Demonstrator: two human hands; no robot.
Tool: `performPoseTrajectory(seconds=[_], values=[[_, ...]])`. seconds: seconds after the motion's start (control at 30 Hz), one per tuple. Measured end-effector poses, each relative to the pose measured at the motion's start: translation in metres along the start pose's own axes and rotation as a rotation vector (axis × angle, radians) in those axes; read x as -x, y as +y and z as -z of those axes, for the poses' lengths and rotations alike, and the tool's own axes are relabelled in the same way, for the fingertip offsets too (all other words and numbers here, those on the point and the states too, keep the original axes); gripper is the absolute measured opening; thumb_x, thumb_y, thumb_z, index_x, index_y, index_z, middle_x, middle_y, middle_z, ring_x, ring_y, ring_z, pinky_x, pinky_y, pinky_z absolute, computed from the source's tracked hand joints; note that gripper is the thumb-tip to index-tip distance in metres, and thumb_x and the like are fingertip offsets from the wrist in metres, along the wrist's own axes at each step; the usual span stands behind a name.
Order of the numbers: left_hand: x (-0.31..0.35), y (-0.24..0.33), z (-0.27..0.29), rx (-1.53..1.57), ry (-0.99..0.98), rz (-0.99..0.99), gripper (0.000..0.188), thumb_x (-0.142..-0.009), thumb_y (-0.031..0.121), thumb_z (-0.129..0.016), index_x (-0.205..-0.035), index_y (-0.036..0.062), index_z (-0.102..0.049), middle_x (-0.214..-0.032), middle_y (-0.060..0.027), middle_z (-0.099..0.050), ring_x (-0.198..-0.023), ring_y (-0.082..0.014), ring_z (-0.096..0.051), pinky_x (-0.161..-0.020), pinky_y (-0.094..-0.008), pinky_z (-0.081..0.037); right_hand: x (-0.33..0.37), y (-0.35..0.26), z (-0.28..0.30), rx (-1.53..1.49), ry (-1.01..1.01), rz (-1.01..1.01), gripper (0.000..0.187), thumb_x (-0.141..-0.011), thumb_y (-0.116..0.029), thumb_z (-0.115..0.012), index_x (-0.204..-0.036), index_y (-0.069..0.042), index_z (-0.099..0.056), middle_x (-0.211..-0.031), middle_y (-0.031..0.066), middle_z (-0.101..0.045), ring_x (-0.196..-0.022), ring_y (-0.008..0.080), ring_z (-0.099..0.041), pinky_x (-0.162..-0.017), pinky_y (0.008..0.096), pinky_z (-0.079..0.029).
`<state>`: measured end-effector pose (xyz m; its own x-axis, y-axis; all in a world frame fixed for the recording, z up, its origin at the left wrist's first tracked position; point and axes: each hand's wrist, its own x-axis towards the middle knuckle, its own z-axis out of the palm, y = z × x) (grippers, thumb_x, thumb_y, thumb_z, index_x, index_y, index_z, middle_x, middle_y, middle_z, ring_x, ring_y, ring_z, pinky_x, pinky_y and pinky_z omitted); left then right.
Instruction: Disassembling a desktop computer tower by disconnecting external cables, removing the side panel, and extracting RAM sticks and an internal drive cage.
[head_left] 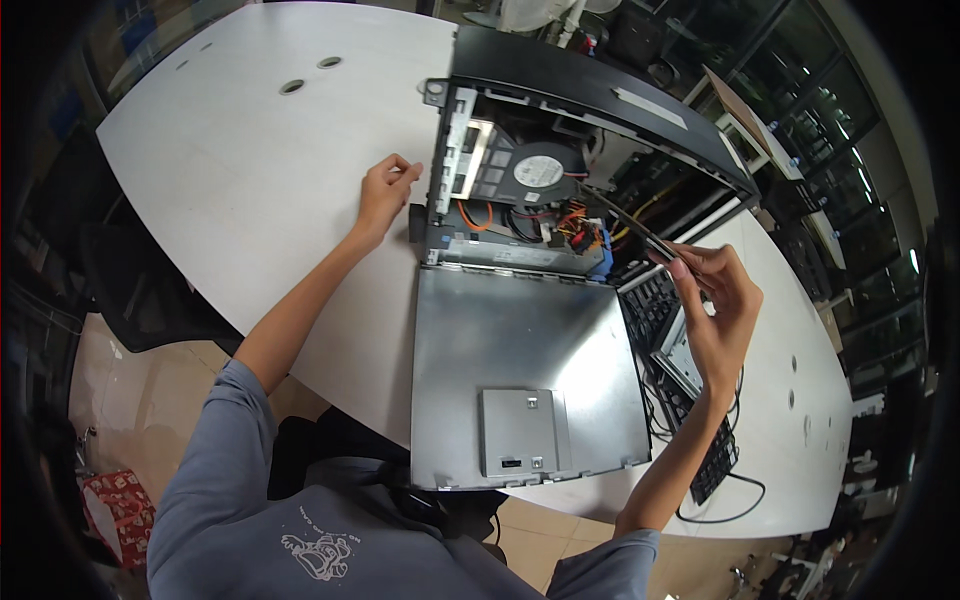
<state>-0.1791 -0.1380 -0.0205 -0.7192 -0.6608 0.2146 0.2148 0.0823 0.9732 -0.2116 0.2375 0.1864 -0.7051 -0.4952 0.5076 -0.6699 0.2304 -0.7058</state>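
if the slim dark tool (pixel 630 219) is slipped or turned too steeply inside the open computer case (pixel 590 72), a wire of the orange cable bundle (pixel 572 222) could be caught, or the black fan housing (pixel 505 186) could be scratched, because the tool is held only by its near end and its tip is pointed to the crowded place beside the fan. the side panel (pixel 520 330) is laid flat in front of the case, with its near left corner reaching past the edge of the white table (pixel 250 180); it could be tipped or shifted if it is leaned upon. the right hand (pixel 725 305) is raised at the right of the case, the wrist bent upward and the tool pinched between thumb and fingers. the left hand (pixel 383 200) is held just beside the case's left edge, its forearm stretched and its fingers curled with the tips gathered narrowly; whether something small is kept between them cannot be told from this angle.
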Motion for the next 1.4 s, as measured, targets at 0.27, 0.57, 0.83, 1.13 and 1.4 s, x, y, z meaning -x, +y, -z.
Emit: performPoseTrajectory(seconds=[0.27,0.57,0.83,1.13,1.4], values=[[0.003,0.012,-0.008,-0.015,-0.014,-0.014,0.029,-0.093,0.027,-0.065,-0.079,0.0034,-0.055,-0.053,0.0032,-0.047,-0.047,-0.0038,-0.038,-0.043,-0.0228,-0.028,0.006,0.008,-0.004,0.023,0.094,0.079,0.022,-0.08,0.01,-0.069,-0.071,0.002,-0.051,-0.089,0.0208,-0.071,-0.097,0.0281,-0.07,-0.084,0.0329,-0.055],[0.02,0.074,-0.008,0.022,-0.196,-0.373,0.037,-0.097,0.026,-0.056,-0.13,0.0085,-0.053,-0.117,-0.0043,-0.058,-0.106,-0.0132,-0.05,-0.092,-0.0296,-0.037,0.025,-0.004,0.043,0.121,0.172,0.167,0.009,-0.088,0.006,-0.062,-0.095,0.009,-0.057,-0.093,0.0218,-0.068,-0.084,0.0255,-0.07,-0.08,0.0355,-0.059],[0.026,0.085,-0.012,0.178,-0.414,-0.166,0.053,-0.097,0.04,-0.056,-0.134,0.0032,-0.049,-0.122,-0.0071,-0.059,-0.113,-0.0158,-0.054,-0.1,-0.0318,-0.039,0.05,0.038,0.087,-0.232,0.523,0.191,0.019,-0.099,-0.011,-0.054,-0.113,0.002,-0.053,-0.093,0.01,-0.057,-0.082,0.0163,-0.059,-0.078,0.0272,-0.05],[0.033,0.084,-0.023,0.293,-0.361,-0.171,0.046,-0.095,0.031,-0.062,-0.129,0.0026,-0.053,-0.118,-0.0074,-0.061,-0.111,-0.015,-0.055,-0.1,-0.0313,-0.038,0.1,0.139,0.09,-0.263,1.1,-0.144,0.02,-0.1,-0.015,-0.054,-0.108,0.002,-0.05,-0.093,0.0151,-0.062,-0.09,0.0218,-0.063,-0.08,0.0302,-0.05],[0.034,0.06,-0.013,0.273,-0.417,-0.118,0.034,-0.1,0.026,-0.051,-0.125,0.003,-0.053,-0.113,-0.0048,-0.061,-0.106,-0.0116,-0.054,-0.093,-0.0278,-0.04,0.11,0.109,0.067,0.34,0.848,-0.071,0.014,-0.099,-0.008,-0.054,-0.104,0.004,-0.051,-0.094,0.0153,-0.063,-0.083,0.0215,-0.069,-0.078,0.0305,-0.057]])
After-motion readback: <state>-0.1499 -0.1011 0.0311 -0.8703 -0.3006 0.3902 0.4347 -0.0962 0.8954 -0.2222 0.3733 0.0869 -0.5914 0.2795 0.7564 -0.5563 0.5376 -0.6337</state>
